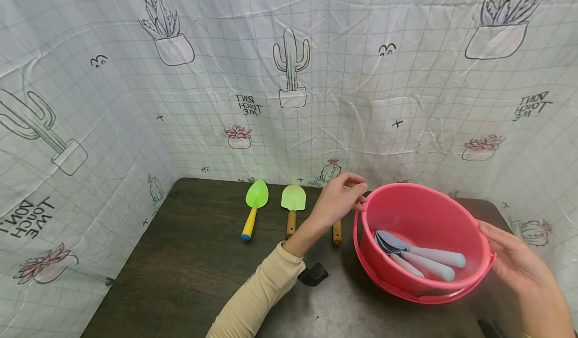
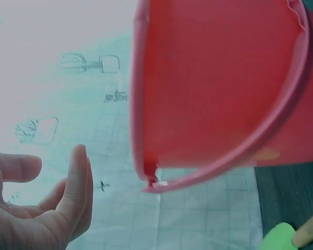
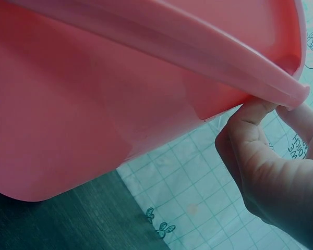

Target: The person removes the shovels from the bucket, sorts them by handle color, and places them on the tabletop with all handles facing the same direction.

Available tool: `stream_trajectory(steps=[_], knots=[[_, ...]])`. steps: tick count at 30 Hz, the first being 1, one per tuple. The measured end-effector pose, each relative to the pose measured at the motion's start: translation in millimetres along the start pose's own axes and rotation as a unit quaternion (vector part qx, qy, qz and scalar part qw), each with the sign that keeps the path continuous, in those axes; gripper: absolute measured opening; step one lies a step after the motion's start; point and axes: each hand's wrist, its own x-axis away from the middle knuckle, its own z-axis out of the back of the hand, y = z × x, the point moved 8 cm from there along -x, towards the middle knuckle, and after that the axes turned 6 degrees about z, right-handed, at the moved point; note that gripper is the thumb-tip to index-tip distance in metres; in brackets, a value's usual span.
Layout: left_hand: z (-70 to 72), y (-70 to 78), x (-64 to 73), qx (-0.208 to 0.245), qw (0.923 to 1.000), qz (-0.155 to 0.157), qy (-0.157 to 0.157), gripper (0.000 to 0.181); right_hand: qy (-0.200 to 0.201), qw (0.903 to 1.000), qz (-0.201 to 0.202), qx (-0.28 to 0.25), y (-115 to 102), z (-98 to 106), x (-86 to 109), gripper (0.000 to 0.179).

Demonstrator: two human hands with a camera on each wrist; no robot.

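Observation:
A pink bucket [image 1: 420, 212] stands on the right of the dark table, its handle hanging down at the front. Inside lie several hand tools [image 1: 435, 266] with grey-blue heads and pale handles. My right hand [image 1: 519, 258] grips the bucket's right rim; in the right wrist view its bent fingers [image 3: 242, 135] are under the rim. At the left rim is my left hand [image 1: 338, 197], fingers loosely bent. The left wrist view shows that hand [image 2: 47, 203] apart from the bucket [image 2: 214, 83], with nothing between thumb and fingers.
Left of the bucket lie a bright green trowel [image 1: 257, 195] with a yellow handle, a pale green shovel [image 1: 293, 197] with a wooden handle, and another wooden handle [image 1: 336, 232] partly behind my left hand. A patterned curtain [image 1: 316, 127] surrounds the table's back and sides.

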Motion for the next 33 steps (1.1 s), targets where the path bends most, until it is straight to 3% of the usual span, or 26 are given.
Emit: stream_trajectory(steps=[9,14,18,27,33], knots=[[-23.0,10.1,8.7,-0.008,0.9990,0.004,-0.044,0.022,0.012,0.9999,-0.004,-0.011,1,2,2.0,0.065],[-37.5,12.3,12.0,-0.012,0.9974,0.027,-0.066,0.021,0.020,0.9998,0.002,0.007,0,2,3.1,0.063],[-48.9,8.9,11.1,0.015,0.9954,0.047,-0.082,0.020,0.019,0.9998,-0.001,0.001,0,3,4.1,0.063],[-71.1,-2.4,8.3,0.103,0.9800,0.109,-0.131,0.019,0.003,1.0000,0.003,-0.001,0,1,3.3,0.064],[-81.2,-11.4,5.7,0.113,0.9708,0.155,-0.144,0.033,0.006,1.0000,0.006,0.000,-1,1,3.4,0.063]])
